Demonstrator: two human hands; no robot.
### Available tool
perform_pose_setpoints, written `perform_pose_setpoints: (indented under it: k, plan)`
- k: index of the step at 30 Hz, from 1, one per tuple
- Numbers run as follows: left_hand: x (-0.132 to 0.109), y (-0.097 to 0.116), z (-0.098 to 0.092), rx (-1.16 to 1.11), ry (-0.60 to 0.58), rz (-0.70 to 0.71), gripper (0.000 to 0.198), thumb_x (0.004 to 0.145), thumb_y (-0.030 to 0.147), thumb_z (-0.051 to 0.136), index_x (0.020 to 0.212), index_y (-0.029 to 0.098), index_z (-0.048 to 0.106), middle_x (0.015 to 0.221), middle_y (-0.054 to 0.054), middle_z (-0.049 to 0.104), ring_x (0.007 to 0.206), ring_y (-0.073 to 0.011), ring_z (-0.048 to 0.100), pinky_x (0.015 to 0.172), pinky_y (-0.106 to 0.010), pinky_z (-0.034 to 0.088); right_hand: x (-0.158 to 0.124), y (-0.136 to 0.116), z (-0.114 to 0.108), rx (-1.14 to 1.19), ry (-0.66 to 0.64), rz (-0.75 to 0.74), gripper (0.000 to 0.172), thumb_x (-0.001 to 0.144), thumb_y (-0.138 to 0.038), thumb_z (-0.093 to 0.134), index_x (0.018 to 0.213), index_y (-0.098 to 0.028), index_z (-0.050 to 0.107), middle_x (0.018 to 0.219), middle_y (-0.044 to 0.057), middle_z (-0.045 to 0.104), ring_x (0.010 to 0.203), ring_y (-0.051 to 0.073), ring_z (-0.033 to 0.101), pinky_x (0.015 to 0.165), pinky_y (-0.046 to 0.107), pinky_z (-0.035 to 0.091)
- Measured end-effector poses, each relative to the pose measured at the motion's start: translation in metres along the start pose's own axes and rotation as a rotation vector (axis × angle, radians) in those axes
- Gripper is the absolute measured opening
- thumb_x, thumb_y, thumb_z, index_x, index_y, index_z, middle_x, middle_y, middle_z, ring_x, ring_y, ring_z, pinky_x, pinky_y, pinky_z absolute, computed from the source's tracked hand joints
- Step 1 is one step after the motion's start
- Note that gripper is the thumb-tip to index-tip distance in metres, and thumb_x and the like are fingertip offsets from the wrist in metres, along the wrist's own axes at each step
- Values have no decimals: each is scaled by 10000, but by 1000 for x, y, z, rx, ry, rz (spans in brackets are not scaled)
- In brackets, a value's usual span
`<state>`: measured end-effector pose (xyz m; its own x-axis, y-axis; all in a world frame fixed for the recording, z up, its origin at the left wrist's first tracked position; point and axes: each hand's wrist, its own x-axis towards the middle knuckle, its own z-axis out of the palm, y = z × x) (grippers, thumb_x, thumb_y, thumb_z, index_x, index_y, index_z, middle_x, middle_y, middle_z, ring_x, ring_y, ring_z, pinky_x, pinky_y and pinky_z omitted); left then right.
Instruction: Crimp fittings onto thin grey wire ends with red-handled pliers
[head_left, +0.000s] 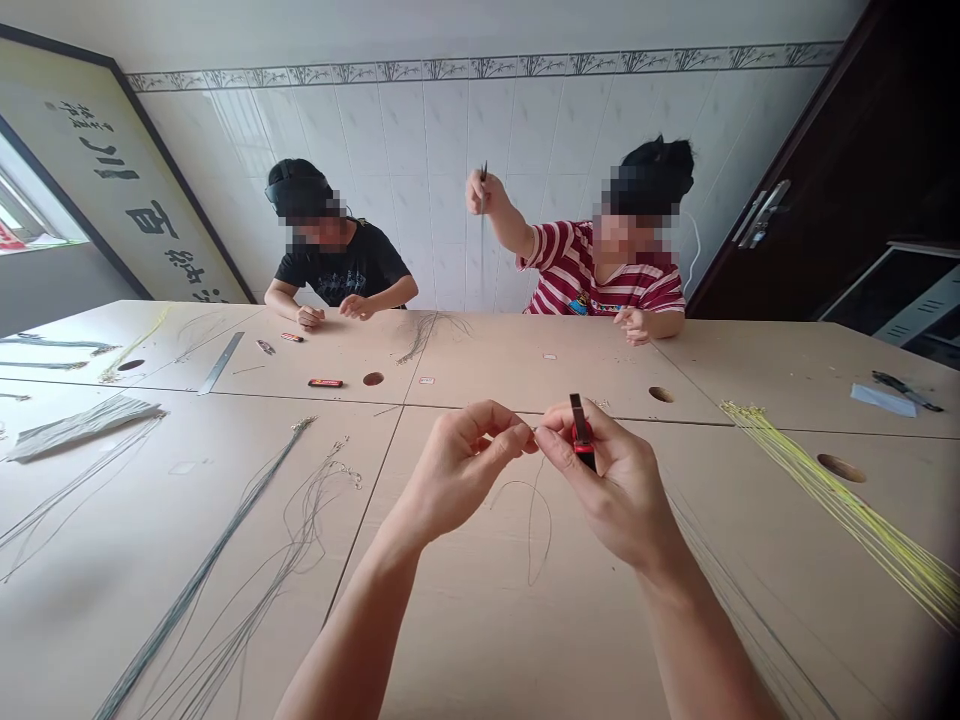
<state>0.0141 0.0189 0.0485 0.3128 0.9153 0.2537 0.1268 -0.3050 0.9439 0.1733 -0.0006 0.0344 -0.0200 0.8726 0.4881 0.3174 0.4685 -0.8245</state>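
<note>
My left hand [469,465] is closed, with thumb and fingertips pinching a thin cord [550,520] in front of me. Meeting it at the fingertips is my right hand [607,480], its thumb and forefinger also closed at the cord's end. A small black-and-red tool [583,440] stands upright in the right hand's grip; its exact kind does not show. From between the hands the cord hangs in a loose loop over the table. What sits right at the fingertips is too small to make out.
Grey cords [225,540] lie at left, and yellow cords [832,500] at right. A steel ruler [222,362] and a black-and-red item [326,383] lie farther back. The table [465,640] has round holes. Across it sit a person in black [345,265] and a person in stripes [600,265].
</note>
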Motion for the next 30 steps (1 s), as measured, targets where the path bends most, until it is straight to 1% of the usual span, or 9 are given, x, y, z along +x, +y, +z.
perform_pose_setpoints:
  k: [3,8,10,13,15,18,20,25,30]
  plan:
    - [0,-1,2,32,71,50,190,894,324,578,779,185,637,778,-19,691,739,-134,609,647,-254,477,-1,0,0,11,14,18,121,895,-375,583,873,-258,603,832,5,579,735,145,518,686,277,439]
    - [-1,-2,6,174,211,230,127,896,227,569,796,195,641,787,-4,704,720,-117,614,661,-252,491,-2,-1,-1,-37,56,7,106,896,-369,585,884,-266,609,845,3,577,736,140,509,689,272,431]
    - [0,-3,7,248,263,344,106,888,197,575,795,198,625,770,2,685,694,-113,596,645,-251,493,-3,-2,-1,-68,100,-15,103,892,-363,590,887,-262,611,871,9,580,756,144,516,712,279,432]
    - [2,-7,8,383,327,556,103,889,156,564,808,196,613,802,-15,675,723,-125,584,652,-263,500,-6,-4,-2,-109,163,-20,107,888,-355,596,872,-251,613,841,8,589,756,149,525,717,285,435]
    - [4,-9,9,473,354,668,107,896,135,548,839,190,619,829,-34,681,736,-133,579,651,-270,500,-7,-6,-1,-110,170,-7,107,886,-351,600,875,-247,624,828,5,604,761,149,538,706,278,441]
    - [6,-13,11,581,377,771,106,890,101,551,882,177,623,834,-48,685,728,-139,573,640,-274,491,-9,-8,0,-102,149,1,106,888,-341,599,922,-254,647,831,-4,610,759,137,551,698,258,449]
    - [6,-14,12,623,384,796,105,881,84,561,889,169,621,831,-49,688,730,-143,579,645,-278,488,-9,-9,1,-108,137,-3,105,891,-336,595,935,-258,651,809,-16,596,730,125,544,684,244,449]
    - [7,-19,16,697,381,776,98,892,97,557,905,172,618,865,-43,703,750,-144,596,673,-282,485,-7,-8,5,-151,148,-21,98,894,-322,588,916,-245,645,817,-15,596,691,108,525,629,221,444]
    - [7,-22,21,786,354,744,136,922,103,501,963,171,612,931,-55,713,779,-155,602,693,-290,484,-6,-5,7,-196,168,-64,87,897,-279,570,868,-215,620,846,12,603,738,124,563,632,230,450]
